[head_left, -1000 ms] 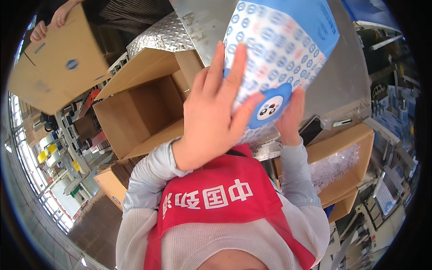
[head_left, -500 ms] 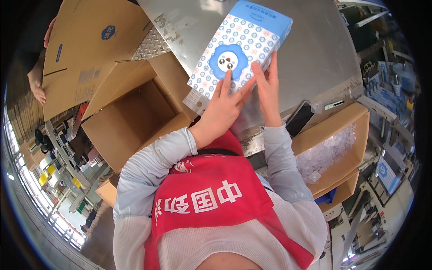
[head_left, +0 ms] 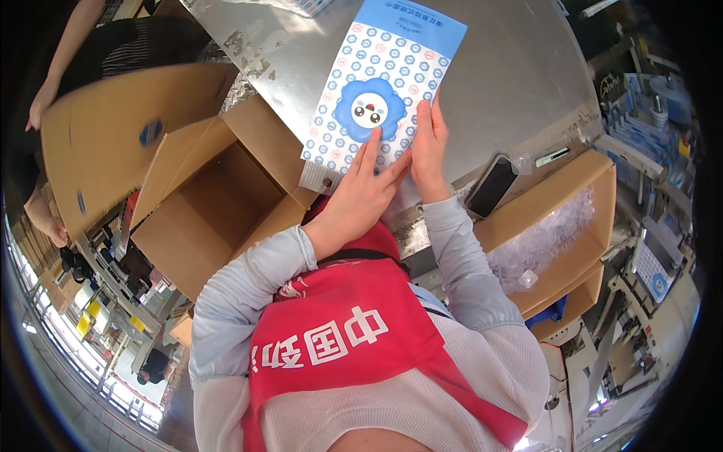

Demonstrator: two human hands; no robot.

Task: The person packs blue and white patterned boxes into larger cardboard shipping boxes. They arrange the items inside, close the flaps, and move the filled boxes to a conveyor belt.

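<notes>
A blue-and-white tissue pack (head_left: 380, 75) with a round cartoon flower character leans over the metal table in front of me, its printed face toward me. On the lower part of that face rests my left hand (head_left: 358, 188), its fingers stretched out and apart. My right hand (head_left: 429, 147) grips the pack's lower right edge, thumb on the front and the other fingers partly hidden behind it. A perforated metal strip (head_left: 315, 178) shows beside the pack's lower left corner.
An open cardboard box (head_left: 181, 233) stands at the left. Beyond it, another person's hand (head_left: 54, 230) holds a large cardboard sheet or carton (head_left: 98, 143). Right of me are a black phone (head_left: 493, 184) on the table edge and a carton of clear plastic pieces (head_left: 550, 241).
The tissue pack has tilted so its side no longer shows, and both hands sit slightly further left with it. The other person's cardboard has swung lower and left, blurred by motion.
</notes>
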